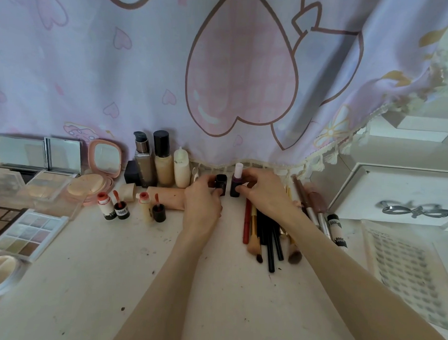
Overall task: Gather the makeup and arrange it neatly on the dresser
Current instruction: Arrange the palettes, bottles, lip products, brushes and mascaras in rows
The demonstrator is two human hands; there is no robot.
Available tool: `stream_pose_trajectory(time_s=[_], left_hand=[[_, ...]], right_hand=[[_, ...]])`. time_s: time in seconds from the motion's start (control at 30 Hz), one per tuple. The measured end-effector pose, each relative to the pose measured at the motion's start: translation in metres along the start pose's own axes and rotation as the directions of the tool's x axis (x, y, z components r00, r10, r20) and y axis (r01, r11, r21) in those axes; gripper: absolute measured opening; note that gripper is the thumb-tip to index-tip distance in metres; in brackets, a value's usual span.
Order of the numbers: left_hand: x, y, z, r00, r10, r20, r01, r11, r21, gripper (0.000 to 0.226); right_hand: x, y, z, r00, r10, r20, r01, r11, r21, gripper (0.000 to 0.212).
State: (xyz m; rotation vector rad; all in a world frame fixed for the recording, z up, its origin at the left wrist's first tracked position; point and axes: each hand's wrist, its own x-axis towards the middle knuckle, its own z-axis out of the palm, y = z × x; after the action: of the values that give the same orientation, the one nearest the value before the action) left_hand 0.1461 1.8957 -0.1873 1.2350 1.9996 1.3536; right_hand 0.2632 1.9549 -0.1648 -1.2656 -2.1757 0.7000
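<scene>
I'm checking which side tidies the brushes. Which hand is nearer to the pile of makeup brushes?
The right. The right hand grips a purple bottle just behind the brushes, its forearm crossing them. The left hand holds a black tube further left.

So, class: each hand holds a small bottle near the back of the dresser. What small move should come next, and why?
Probably release both. The left hand grips the black bottle and the right hand the purple bottle, both upright and already level with the foundation bottles.
</scene>
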Motion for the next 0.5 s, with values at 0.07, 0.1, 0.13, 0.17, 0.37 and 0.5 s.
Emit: stream_pose_trajectory(time_s=[0.07, 0.1, 0.13, 0.17, 0.37, 0.5], left_hand=[[0.001, -0.001, 0.0, 1.0, 0.023, 0.003, -0.023, 0.999, 0.025, 0.032], [0.001, -0.001, 0.0, 0.999, 0.034, 0.004, -0.034, 0.999, 0.035, 0.033], [0.002, -0.002, 0.001, 0.999, 0.038, 0.003, -0.038, 0.998, 0.041, 0.034], [0.002, -0.002, 0.001, 0.999, 0.035, 0.002, -0.035, 0.999, 0.041, 0.035], [-0.001, -0.003, 0.001, 0.999, 0.053, 0.008, -0.053, 0.998, 0.027, 0.041], [-0.016, -0.002, -0.002, 0.996, 0.085, 0.035, -0.084, 0.996, -0.005, 0.058]], right_hand=[[0.0, -0.003, 0.001, 1.0, -0.009, 0.005, 0.009, 1.0, 0.005, 0.03], [-0.001, -0.004, 0.002, 1.0, -0.014, 0.008, 0.014, 1.0, 0.006, 0.03], [-0.001, -0.005, 0.003, 1.0, -0.015, 0.006, 0.015, 1.0, 0.006, 0.03], [-0.001, -0.007, 0.003, 1.0, -0.014, 0.002, 0.014, 1.0, 0.003, 0.03], [-0.004, -0.008, 0.006, 1.0, 0.005, -0.012, -0.005, 0.999, 0.041, 0.038], [-0.02, -0.011, -0.006, 0.994, 0.068, -0.082, -0.059, 0.992, 0.108, 0.043]])
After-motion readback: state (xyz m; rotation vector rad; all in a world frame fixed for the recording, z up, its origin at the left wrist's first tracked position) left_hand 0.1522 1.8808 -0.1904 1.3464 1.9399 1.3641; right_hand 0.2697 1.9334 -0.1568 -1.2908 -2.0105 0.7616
